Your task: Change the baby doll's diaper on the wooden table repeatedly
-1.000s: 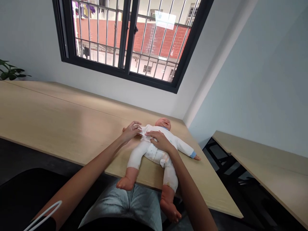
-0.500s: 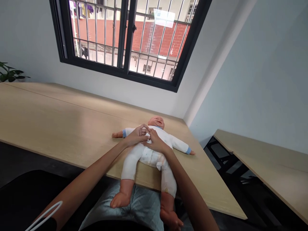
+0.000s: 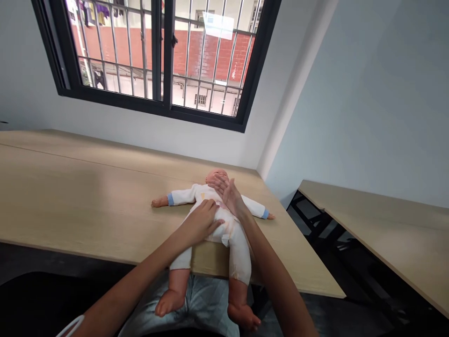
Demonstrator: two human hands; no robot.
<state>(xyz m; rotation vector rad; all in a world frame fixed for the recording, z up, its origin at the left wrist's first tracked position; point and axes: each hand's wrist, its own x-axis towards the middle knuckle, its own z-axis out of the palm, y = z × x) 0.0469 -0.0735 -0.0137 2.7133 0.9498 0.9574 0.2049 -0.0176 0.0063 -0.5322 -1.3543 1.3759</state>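
A baby doll (image 3: 231, 228) in a white suit with blue cuffs lies face up on the wooden table (image 3: 115, 206), arms spread, its bare lower legs hanging over the front edge. My left hand (image 3: 202, 217) rests on the doll's belly, thumb apart from its slightly bent fingers; it grasps nothing that I can see. Above the doll's chest, my right hand (image 3: 227, 193) is raised with the palm turned up and fingers stretched out, holding nothing. Its fingers cover part of the doll's face. Whether the right hand touches the doll, I cannot tell.
A second wooden table (image 3: 379, 215) with a dark frame stands to the right, across a gap. Behind the doll are a white wall and a barred window (image 3: 161, 61). My lap (image 3: 206, 304) is below the doll's feet, and a black seat (image 3: 45, 304) is at lower left.
My hands, previously together over the doll's chest, have parted. The left moved down onto the belly; the right opened and turned palm up near the face. The view swung slightly right.
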